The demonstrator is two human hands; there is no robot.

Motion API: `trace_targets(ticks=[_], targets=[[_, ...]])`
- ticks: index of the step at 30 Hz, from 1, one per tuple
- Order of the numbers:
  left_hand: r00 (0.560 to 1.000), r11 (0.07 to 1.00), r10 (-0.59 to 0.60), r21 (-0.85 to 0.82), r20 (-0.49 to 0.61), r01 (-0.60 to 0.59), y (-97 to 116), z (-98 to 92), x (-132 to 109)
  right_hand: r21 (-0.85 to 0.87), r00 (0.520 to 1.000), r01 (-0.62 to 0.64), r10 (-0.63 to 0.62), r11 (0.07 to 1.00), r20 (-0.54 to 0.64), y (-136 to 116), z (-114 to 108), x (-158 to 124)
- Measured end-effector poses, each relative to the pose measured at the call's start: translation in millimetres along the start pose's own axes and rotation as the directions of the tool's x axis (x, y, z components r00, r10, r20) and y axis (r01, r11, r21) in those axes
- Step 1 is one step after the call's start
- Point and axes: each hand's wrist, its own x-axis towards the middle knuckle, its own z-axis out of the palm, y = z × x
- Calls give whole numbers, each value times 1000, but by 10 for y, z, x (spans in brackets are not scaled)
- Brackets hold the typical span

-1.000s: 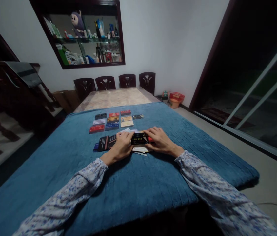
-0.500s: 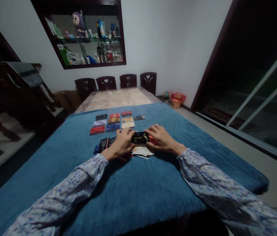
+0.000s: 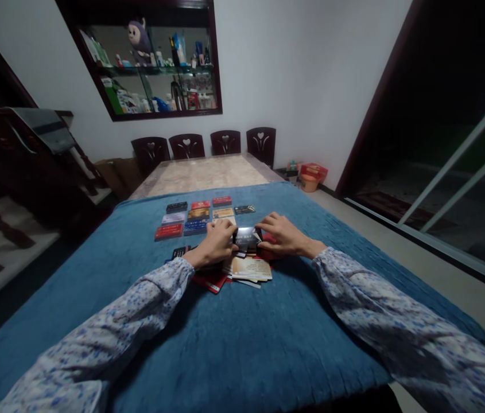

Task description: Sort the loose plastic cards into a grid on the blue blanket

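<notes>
A black card (image 3: 247,236), shiny with glare, is held by its two short ends between my hands. My left hand (image 3: 217,243) pinches the left end, and my right hand (image 3: 280,235) pinches the right. Beneath and around them lies a loose heap of cards, with a cream card (image 3: 251,268) at the front and a red card (image 3: 212,281) partly under my left hand. Farther back are several neat stacks in rows, among them a red stack (image 3: 169,231) and a blue stack (image 3: 195,228). One black patterned card (image 3: 244,209) lies right of the rows.
A blue cloth (image 3: 242,344) covers the near part of the table (image 3: 208,171). Several dark chairs (image 3: 261,146) stand at its far end. An orange tub (image 3: 309,182) is on the floor beyond the right side.
The held card has tilted and now catches the light. My left hand has shifted slightly right, uncovering more of the red card. The view has moved a little.
</notes>
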Motion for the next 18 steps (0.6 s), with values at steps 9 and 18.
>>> trace_targets(ticks=[9, 18], targets=[[1000, 1000, -24, -17, 19, 25, -136, 49, 239, 41, 999, 7, -9, 999, 53, 258, 9, 180], [995, 997, -74, 38, 73, 71, -189, 34, 500, 34, 995, 5, -9, 999, 102, 522, 22, 333]])
